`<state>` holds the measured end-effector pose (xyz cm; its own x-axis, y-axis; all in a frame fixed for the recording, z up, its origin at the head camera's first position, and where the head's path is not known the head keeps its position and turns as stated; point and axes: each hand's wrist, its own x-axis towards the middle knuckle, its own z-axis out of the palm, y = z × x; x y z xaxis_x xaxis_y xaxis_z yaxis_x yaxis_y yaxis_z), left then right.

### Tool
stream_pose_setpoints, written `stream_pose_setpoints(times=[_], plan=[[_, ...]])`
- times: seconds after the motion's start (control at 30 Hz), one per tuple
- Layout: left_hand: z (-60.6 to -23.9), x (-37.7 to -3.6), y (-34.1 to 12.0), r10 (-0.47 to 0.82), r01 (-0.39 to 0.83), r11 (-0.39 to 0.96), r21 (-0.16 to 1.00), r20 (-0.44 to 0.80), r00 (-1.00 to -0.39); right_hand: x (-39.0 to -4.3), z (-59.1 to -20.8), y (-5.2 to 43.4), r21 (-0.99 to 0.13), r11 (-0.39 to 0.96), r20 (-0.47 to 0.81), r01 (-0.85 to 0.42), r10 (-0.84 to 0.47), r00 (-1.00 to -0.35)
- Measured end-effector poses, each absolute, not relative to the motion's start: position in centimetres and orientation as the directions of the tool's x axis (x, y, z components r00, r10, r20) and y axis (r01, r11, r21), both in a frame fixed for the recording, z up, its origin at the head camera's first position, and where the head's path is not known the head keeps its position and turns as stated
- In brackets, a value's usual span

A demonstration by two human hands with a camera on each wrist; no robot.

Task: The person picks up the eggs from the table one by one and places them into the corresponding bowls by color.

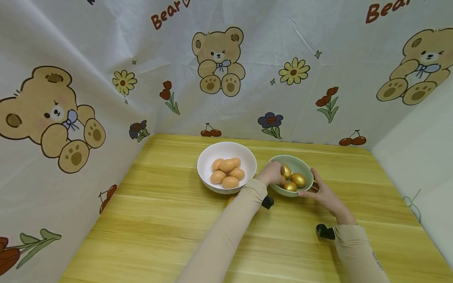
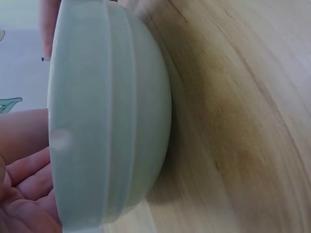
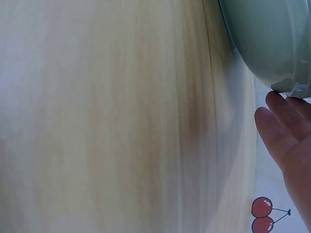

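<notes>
My left hand (image 1: 271,173) reaches over the near-left rim into a pale green bowl (image 1: 306,167). Its fingers point down among several shiny golden eggs (image 1: 298,180). The bowl wall hides the fingertips in the left wrist view, so a grasp on an egg cannot be confirmed. Around the bowl's right side, my right hand (image 1: 327,196) is spread, with the thumb at the near rim. In the right wrist view its straight fingers (image 3: 278,136) touch the bowl's outside near the rim. The bowl stands upright on the table.
A white bowl (image 1: 203,169) with several brown eggs (image 1: 230,182) stands left of the green one. Partly behind my left sleeve, an orange-gold object (image 1: 230,200) lies on the wooden table (image 1: 152,224). A bear-print cloth (image 1: 141,47) hangs along the back and left.
</notes>
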<state>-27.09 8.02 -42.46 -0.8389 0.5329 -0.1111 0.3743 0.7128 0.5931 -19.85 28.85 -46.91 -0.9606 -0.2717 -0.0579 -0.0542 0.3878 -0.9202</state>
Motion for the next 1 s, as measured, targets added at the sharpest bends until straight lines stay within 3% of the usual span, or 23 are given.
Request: stream_pose_setpoints(times=[0.5,1.0], plan=[[-42.9,-26.8,7.2,0.502,0.274,0.578,0.769,-0.069,-0.862,-19.8,-46.9,28.8,-0.920,0.388,-0.052,-0.062,-0.276,-0.960],[-42.3,-24.9,3.6,0.585,0.307,0.384,0.871,0.028,-0.811,-20.0,-47.2,28.9,-0.924,0.375,-0.042,-0.071,-0.283,-0.958]])
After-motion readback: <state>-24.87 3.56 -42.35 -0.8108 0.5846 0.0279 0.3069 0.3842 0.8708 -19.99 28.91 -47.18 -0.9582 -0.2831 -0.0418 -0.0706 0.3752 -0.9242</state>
